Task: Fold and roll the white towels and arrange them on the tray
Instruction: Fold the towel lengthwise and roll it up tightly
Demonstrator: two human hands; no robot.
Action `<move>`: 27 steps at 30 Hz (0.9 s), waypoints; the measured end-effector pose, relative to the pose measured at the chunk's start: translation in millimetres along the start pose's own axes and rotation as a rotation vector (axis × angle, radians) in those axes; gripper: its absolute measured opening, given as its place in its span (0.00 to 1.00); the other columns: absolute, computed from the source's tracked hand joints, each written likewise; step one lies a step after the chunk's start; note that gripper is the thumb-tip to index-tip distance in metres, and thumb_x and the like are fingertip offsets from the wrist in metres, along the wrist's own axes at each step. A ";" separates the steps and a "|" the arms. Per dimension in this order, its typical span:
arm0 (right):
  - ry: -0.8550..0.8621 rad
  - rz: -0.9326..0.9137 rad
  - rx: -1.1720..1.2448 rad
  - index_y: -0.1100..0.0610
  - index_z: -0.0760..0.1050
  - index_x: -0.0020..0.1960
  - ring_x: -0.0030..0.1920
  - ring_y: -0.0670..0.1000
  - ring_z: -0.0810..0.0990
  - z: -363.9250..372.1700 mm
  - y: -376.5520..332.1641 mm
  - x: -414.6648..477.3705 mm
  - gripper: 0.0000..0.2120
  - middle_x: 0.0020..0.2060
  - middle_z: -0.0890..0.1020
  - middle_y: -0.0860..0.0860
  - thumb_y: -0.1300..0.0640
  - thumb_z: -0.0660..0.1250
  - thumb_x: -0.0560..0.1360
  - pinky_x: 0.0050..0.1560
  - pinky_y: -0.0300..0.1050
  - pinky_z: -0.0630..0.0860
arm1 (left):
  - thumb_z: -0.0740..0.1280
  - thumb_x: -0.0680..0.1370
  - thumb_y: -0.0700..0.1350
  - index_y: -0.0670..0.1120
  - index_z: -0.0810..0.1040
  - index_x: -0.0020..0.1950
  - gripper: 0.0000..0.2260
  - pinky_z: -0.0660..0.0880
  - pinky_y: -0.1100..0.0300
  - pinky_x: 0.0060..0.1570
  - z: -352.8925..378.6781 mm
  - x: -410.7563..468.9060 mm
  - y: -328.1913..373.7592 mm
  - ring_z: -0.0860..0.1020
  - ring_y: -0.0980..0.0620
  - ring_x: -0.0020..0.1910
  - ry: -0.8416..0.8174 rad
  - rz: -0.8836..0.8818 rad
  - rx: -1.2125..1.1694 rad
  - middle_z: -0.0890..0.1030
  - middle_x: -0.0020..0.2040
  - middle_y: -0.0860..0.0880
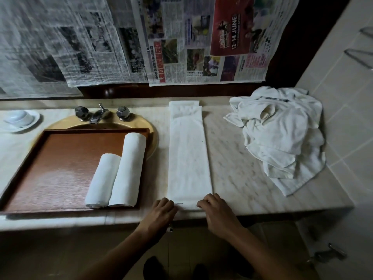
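Near edge: the left hand (161,211) and right hand (214,211) are set on the near end of the folded towel (188,154), fingers curled over its two corners, the hem pinched. Rolling is judged about to start; a tight, even turn away from the body is called for, corners kept level. The strip is laid lengthwise on the marble counter (232,158). To the left, two rolled towels (129,168) are lodged touching in the wooden tray (60,158), set over the basin (153,136). A heap of unfolded towels (280,134) is noted right. Newspaper sheets (181,37) are hung behind.

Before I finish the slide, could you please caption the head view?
Left hand and right hand grip the folded towel by its near end; rolled towels on the tray.
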State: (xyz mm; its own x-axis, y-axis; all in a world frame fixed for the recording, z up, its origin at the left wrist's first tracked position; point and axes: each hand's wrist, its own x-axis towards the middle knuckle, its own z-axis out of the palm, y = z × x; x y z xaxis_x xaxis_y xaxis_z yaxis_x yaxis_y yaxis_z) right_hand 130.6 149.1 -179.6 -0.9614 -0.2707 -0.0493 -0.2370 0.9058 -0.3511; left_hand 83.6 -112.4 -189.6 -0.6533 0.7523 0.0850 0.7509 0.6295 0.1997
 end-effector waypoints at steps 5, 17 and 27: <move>-0.029 -0.025 -0.029 0.48 0.73 0.59 0.54 0.52 0.74 -0.3 3.4 4.4 0.23 0.55 0.74 0.46 0.68 0.64 0.69 0.49 0.45 0.73 | 0.77 0.63 0.39 0.50 0.79 0.52 0.20 0.76 0.57 0.43 -6.5 8.6 -7.1 0.76 0.50 0.43 -0.075 0.016 0.077 0.77 0.47 0.52; -0.082 0.061 0.055 0.45 0.74 0.63 0.61 0.46 0.74 -12.7 21.9 8.7 0.28 0.59 0.77 0.42 0.72 0.61 0.72 0.60 0.49 0.66 | 0.74 0.74 0.40 0.51 0.87 0.47 0.06 0.70 0.74 0.39 -29.3 17.3 -0.8 0.79 0.67 0.37 -0.009 -0.591 -0.508 0.83 0.41 0.60; 0.131 0.161 0.209 0.51 0.83 0.53 0.51 0.51 0.77 -1.3 18.8 14.3 0.20 0.49 0.78 0.47 0.73 0.67 0.73 0.49 0.48 0.79 | 0.77 0.74 0.40 0.47 0.88 0.44 0.02 0.78 0.68 0.35 -38.4 30.6 -9.3 0.82 0.58 0.33 -0.075 -0.939 -0.825 0.87 0.38 0.47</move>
State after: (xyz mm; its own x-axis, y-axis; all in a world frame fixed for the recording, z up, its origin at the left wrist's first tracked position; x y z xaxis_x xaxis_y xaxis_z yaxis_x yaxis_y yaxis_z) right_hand 112.2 162.6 -185.7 -0.9974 -0.0723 -0.0034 -0.0593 0.8431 -0.5345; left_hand 52.9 -102.7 -151.3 -0.8753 0.1055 -0.4718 -0.3036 0.6396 0.7062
